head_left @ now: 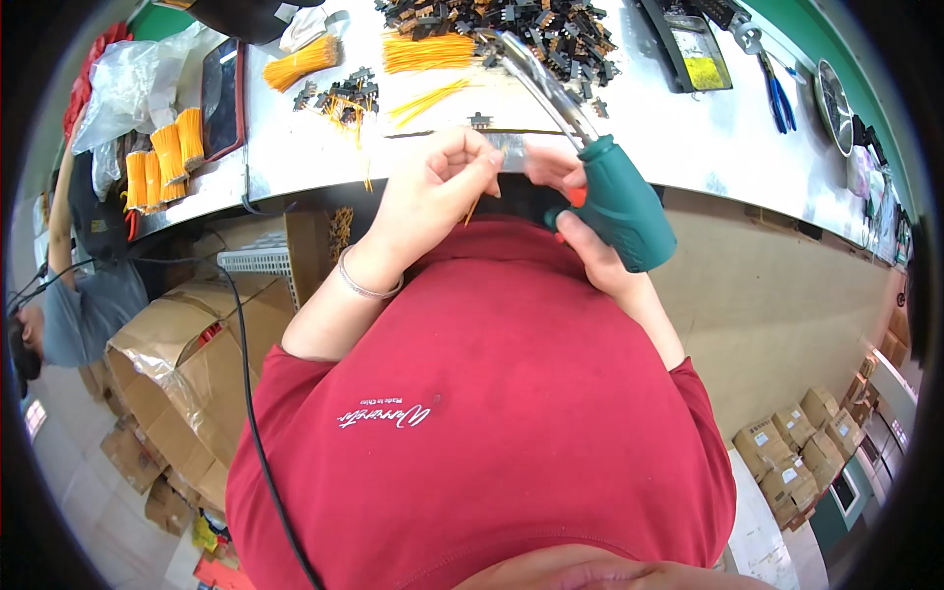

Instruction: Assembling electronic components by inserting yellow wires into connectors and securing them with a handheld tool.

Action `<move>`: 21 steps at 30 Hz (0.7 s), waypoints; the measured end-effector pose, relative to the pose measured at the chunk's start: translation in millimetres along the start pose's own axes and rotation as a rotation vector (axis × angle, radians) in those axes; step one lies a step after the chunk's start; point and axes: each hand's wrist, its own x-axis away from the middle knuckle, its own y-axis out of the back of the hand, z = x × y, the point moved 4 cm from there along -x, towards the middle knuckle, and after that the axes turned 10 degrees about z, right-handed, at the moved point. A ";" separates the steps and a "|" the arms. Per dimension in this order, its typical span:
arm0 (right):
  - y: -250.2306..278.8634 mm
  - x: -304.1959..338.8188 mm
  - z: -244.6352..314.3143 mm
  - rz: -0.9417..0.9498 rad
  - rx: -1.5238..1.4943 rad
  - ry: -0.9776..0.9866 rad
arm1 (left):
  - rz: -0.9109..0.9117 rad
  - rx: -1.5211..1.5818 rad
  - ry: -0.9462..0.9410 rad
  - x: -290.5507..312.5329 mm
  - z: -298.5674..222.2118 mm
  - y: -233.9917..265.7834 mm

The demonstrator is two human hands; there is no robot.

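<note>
My right hand [582,226] grips a green soldering gun [619,202] with an orange trigger; its metal tip [536,84] points away over the white table [688,138]. My left hand [433,192] pinches a thin yellow wire [472,209] and a small part near the table edge, close to the gun's handle. Bundles of yellow wires [428,51] and a heap of small black parts [531,29] lie on the table beyond my hands. A silver bracelet [366,285] is on my left wrist.
More orange-yellow wire bundles [162,157] and clear plastic bags [128,84] sit at the left. A black tray [693,49], blue pliers [779,98] and a metal bowl [834,93] lie at the right. Cardboard boxes [187,374] stand on the floor; another person [79,295] is at the left.
</note>
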 end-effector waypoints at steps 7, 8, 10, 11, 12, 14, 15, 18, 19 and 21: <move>15.9 30.7 -5.5 0.061 0.537 -0.314 | -0.134 -0.111 0.077 3.3 -4.0 21.5; 14.8 31.0 -1.6 0.063 0.614 -0.225 | -0.146 -0.130 0.075 2.9 -5.2 20.4; 14.5 35.5 -2.2 0.099 0.680 -0.200 | -0.160 -0.146 0.075 2.4 -5.3 19.4; 12.9 37.6 -1.8 0.132 0.745 -0.171 | -0.168 -0.151 0.075 2.4 -4.8 19.4; 11.9 39.4 -3.6 0.136 0.767 -0.238 | -0.178 -0.156 0.074 2.6 -4.5 19.7; 10.4 46.6 -10.7 0.139 0.761 -0.260 | -0.180 -0.160 0.077 2.6 -4.1 20.5; 9.7 50.2 -15.3 0.139 0.755 -0.278 | -0.182 -0.168 0.078 2.5 -4.1 20.9; 5.5 56.1 -22.4 -0.005 0.581 -0.266 | -0.174 -0.162 0.087 1.3 -3.7 19.9; 5.9 55.4 -22.4 -0.002 0.580 -0.268 | -0.177 -0.160 0.088 1.4 -3.9 19.8; 6.0 52.4 -19.0 0.024 0.704 -0.215 | -0.188 -0.175 0.105 1.7 -3.7 19.9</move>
